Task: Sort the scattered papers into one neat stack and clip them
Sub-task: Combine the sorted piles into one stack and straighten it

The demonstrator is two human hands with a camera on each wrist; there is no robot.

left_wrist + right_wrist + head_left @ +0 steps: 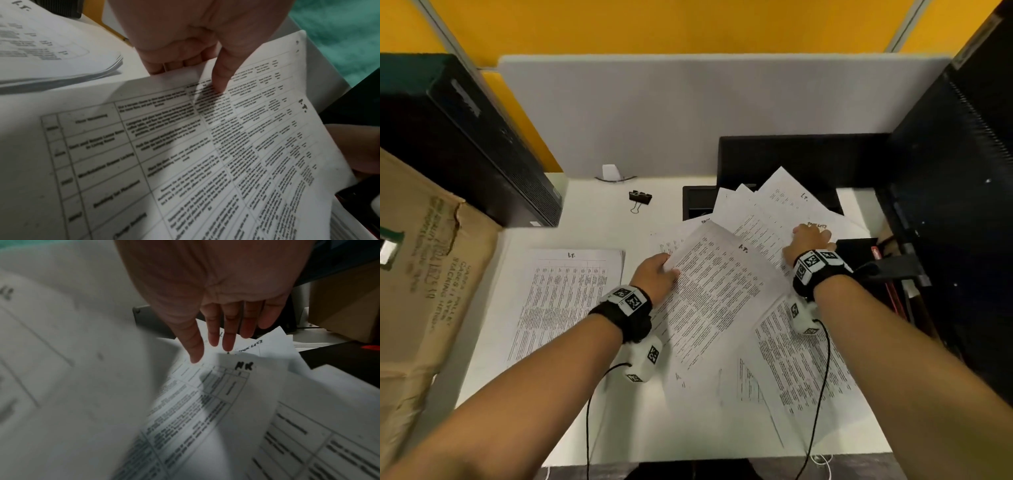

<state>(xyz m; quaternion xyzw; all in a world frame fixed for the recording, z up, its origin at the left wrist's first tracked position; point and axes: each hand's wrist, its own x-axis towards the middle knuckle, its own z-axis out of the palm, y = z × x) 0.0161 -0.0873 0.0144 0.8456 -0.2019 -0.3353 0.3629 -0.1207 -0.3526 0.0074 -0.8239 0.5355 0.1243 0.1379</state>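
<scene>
The left hand [185, 40] pinches a printed sheet [709, 294] at its edge, thumb on top, fingers [174, 65] tucked beneath and hidden in the head view. The right hand [216, 296] has its fingers [228, 334] straight and slightly spread over the scattered papers [774, 212]; whether they touch is unclear. A stack [565, 301] lies left on the worktop [592, 219], the clip [640, 198] beyond.

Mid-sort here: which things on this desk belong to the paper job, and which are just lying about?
Job:
- loose papers
- sheet pinched by left hand
- neat stack
- binder clip
- right hand flat on papers

Lying about:
- cardboard box
- computer tower
- black tray
</scene>
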